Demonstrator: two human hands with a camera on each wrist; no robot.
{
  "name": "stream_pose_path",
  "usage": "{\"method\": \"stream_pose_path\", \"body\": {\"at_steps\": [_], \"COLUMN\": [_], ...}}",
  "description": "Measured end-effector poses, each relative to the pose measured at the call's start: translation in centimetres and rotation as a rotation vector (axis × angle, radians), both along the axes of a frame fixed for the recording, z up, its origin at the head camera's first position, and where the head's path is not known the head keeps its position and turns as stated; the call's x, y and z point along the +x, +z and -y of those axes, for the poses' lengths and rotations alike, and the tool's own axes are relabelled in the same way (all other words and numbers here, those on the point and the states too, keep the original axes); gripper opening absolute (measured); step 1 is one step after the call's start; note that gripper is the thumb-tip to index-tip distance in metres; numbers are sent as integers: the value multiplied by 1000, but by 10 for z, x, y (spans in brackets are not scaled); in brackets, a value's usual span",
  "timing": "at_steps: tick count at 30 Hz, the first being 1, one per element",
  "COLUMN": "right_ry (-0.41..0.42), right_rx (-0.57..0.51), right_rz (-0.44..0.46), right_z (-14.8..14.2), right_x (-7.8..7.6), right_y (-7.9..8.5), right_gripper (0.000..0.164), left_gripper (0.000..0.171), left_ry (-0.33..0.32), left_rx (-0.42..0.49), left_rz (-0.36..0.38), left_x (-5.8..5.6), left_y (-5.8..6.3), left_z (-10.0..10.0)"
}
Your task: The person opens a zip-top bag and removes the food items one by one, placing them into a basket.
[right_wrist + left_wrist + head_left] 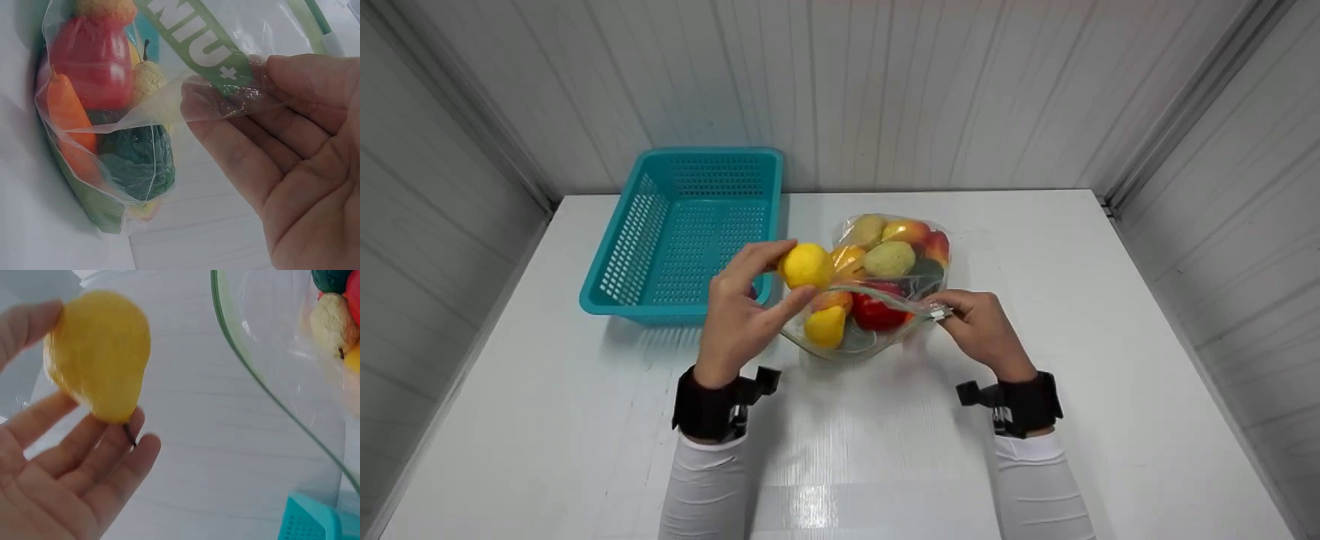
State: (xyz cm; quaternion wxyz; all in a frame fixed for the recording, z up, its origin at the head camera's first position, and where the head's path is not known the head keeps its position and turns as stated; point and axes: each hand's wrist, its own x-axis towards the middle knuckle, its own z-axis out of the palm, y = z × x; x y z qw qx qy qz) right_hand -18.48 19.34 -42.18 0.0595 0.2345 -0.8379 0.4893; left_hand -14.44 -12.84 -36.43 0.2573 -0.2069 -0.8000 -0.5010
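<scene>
A yellow pear point(101, 354) with a dark stem is pinched between the thumb and fingers of my left hand point(742, 307). In the head view it overlaps the left side of a clear zip bag point(859, 346), whose mouth faces me and gapes. My right hand point(982, 330) grips the bag's right rim by the white slider point(938, 312), thumb against fingers. Inside the bag are a red bell pepper point(93, 64), an orange carrot point(70, 109), a dark green piece point(140, 160), another yellow pear point(825, 327) and several other pieces of fruit.
A teal perforated basket point(682, 310) stands at the back left, beside my left hand. Under everything is a white table point(1110, 375), with ribbed pale walls point(960, 90) behind it and at both sides. A small dark red item point(753, 292) shows behind my left hand.
</scene>
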Motion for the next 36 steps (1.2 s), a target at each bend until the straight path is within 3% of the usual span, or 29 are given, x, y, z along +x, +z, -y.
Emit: {"method": "stream_pose_path", "body": {"at_steps": [8, 12, 16, 20, 25, 36], "right_ry": [-4, -6, -8, -11, -12, -12], "right_rx": [9, 9, 16, 26, 30, 31], "right_rz": [-3, -7, -18, -23, -19, -28], "right_z": [-1, -1, -1, -2, -2, -3], "right_x": [1, 2, 2, 2, 2, 3], "right_y": [0, 0, 0, -1, -1, 0], "right_gripper": [15, 14, 14, 14, 14, 14], "left_gripper": [48, 50, 51, 49, 47, 48], "left_ry": [355, 529, 658, 746, 819, 887], "left_rx": [118, 81, 24, -41, -113, -212], "left_rz": [50, 102, 209, 306, 362, 501], "left_x": [-19, -30, -39, -46, -48, -49], "left_y": [-17, -31, -46, -58, -65, -69], "left_z": [25, 35, 42, 48, 54, 61]}}
